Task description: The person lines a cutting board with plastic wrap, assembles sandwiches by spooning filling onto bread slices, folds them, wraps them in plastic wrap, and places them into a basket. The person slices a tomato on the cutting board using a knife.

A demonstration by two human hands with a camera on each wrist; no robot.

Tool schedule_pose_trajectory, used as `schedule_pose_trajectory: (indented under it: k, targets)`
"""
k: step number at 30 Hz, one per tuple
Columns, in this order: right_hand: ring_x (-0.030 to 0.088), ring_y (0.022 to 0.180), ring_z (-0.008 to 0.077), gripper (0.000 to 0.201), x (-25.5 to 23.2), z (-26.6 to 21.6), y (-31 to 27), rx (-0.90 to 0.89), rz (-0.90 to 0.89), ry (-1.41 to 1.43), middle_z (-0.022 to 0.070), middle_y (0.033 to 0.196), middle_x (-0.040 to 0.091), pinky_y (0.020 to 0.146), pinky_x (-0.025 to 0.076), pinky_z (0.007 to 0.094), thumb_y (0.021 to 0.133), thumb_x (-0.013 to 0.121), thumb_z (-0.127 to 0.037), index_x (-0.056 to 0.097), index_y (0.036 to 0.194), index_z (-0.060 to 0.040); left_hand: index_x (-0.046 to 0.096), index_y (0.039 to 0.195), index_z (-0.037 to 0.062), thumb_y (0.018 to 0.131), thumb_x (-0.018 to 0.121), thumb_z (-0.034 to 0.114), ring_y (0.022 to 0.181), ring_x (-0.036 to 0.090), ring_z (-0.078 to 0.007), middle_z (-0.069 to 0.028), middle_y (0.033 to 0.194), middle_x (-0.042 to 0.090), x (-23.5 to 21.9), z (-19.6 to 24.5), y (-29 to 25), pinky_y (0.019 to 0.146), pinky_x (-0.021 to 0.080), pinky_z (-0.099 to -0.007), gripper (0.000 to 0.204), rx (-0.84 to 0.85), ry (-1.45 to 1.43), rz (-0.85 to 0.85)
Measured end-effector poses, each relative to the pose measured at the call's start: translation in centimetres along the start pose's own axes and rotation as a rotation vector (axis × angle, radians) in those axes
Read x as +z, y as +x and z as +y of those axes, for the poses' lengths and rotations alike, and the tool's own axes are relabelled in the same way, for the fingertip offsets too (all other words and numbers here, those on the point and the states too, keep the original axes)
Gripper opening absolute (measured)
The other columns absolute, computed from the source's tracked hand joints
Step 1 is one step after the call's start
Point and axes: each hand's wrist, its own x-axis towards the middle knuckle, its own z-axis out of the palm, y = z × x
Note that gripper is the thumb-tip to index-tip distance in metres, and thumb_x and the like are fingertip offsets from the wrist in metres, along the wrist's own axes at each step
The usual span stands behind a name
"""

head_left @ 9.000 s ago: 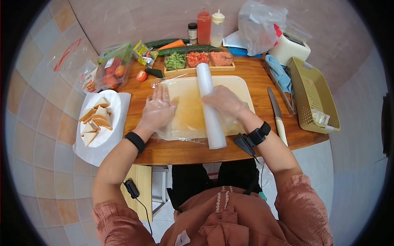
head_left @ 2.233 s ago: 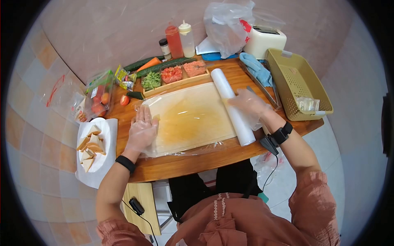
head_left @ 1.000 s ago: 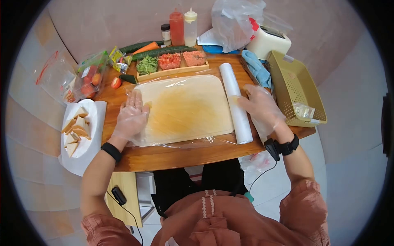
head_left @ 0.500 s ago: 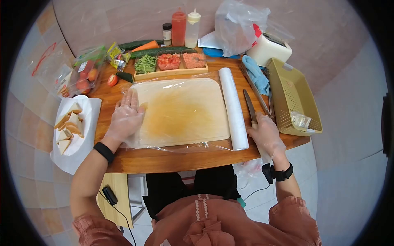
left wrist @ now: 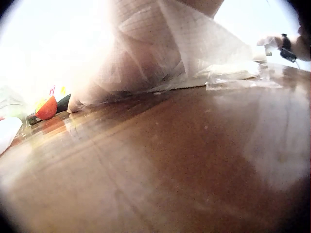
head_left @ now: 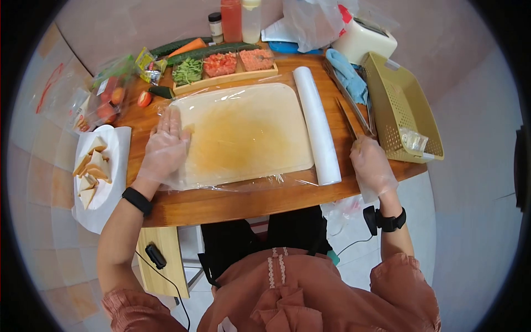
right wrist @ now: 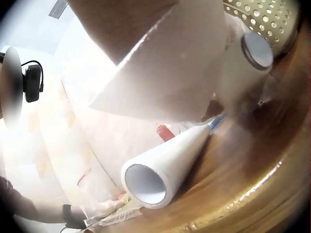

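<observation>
Gloved in clear plastic, the left hand (head_left: 164, 152) lies flat with straight fingers on the film at the left edge of the cutting board (head_left: 249, 130). Clear film (head_left: 265, 182) covers the board and runs to the white roll (head_left: 318, 127) along its right side. Right of the roll, the gloved right hand (head_left: 371, 163) grips the handle of a knife (head_left: 345, 115), whose blade points away from the body. In the right wrist view, the pale handle end (right wrist: 243, 73) sticks out of the hand beside the roll (right wrist: 167, 170).
A plate of sandwich pieces (head_left: 113, 138) stands at the left. Behind the board are a tray of chopped fillings (head_left: 227, 77), cucumbers, a carrot and bottles. A green basket (head_left: 406, 105), blue cloth (head_left: 348, 74) and toaster (head_left: 365, 39) stand at the right.
The right hand has left the roll, moved right and taken hold of the knife. The roll has shifted from the board to its right side, with film spread behind it. The left hand stays at the board's left edge.
</observation>
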Motion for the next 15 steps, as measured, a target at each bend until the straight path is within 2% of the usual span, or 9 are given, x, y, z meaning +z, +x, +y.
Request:
schedule_pose_trajectory:
  k: [2,4,5,7,8,10,15]
  targets:
    - [0.062,0.09,0.0508,0.023,-0.2,0.1,-0.2,0.006,-0.021,0.018,0.0326,0.09,0.064,0.081,0.048,0.0564,0.094,0.055,-0.015,0.061,0.089,0.0068,0.027,0.156,-0.0069,0.106,0.04,0.041,0.151,0.031,-0.0385,-0.0292,0.162,0.028,0.9,-0.5,0.0,0.12,0.031,-0.0487,0.071,0.003,0.007,-0.012]
    - [0.061,0.091,0.0504,0.023,0.2,0.4,-0.3,-0.059,0.046,0.031,0.0324,0.09,0.065,0.081,0.048,0.0557,0.095,0.054,-0.015,0.061,0.09,0.0066,0.051,0.136,-0.0069,0.105,0.044,0.025,0.147,0.034,-0.0453,-0.0335,0.157,0.034,1.7,-1.1,-0.1,0.118,0.036,-0.0481,0.045,0.112,0.11,0.111]
    - [0.061,0.091,0.0492,0.022,0.8,0.7,-0.2,-0.041,0.06,-0.006,0.0304,0.089,0.065,0.082,0.048,0.0547,0.096,0.057,-0.016,0.06,0.094,0.0057,0.051,0.136,-0.0069,0.105,0.044,0.025,0.147,0.034,-0.0453,-0.0335,0.157,0.034,2.1,-1.4,-0.1,0.118,0.036,-0.0481,0.045,0.122,0.109,0.103]
    - [0.062,0.092,0.0483,0.023,0.8,-0.5,-0.3,-0.028,0.082,-0.001,0.0294,0.09,0.066,0.082,0.048,0.0542,0.096,0.058,-0.017,0.061,0.098,0.0052,0.057,0.121,-0.0028,0.105,0.045,0.021,0.147,0.033,-0.0472,-0.0312,0.158,0.035,2.0,-1.4,-0.1,0.117,0.038,-0.0488,0.032,0.132,0.123,0.113]
    - [0.062,0.092,0.0473,0.024,0.8,-1.0,-0.3,-0.026,0.109,0.003,0.0283,0.09,0.066,0.082,0.048,0.0538,0.096,0.06,-0.018,0.061,0.102,0.0048,0.057,0.121,-0.0028,0.105,0.045,0.021,0.147,0.033,-0.0472,-0.0312,0.158,0.035,2.0,-1.5,-0.1,0.117,0.038,-0.0488,0.032,0.138,0.121,0.106]
    - [0.063,0.092,0.0463,0.026,1.1,-0.9,-0.2,-0.036,0.111,-0.026,0.0279,0.091,0.067,0.082,0.048,0.0535,0.095,0.062,-0.018,0.061,0.106,0.0054,0.024,0.157,-0.0063,0.106,0.04,0.041,0.152,0.028,-0.0379,-0.0286,0.163,0.025,1.4,-1.5,0.0,0.121,0.03,-0.0457,0.072,0.069,0.146,-0.039]
    - [0.065,0.093,0.0439,0.037,2.0,-0.3,-0.1,-0.057,0.139,-0.126,0.0275,0.093,0.068,0.083,0.049,0.0519,0.094,0.064,-0.018,0.06,0.119,0.009,0.025,0.157,-0.0073,0.106,0.041,0.04,0.152,0.028,-0.0379,-0.0302,0.163,0.026,1.3,-1.6,0.0,0.121,0.03,-0.0443,0.071,0.113,0.192,-0.014]
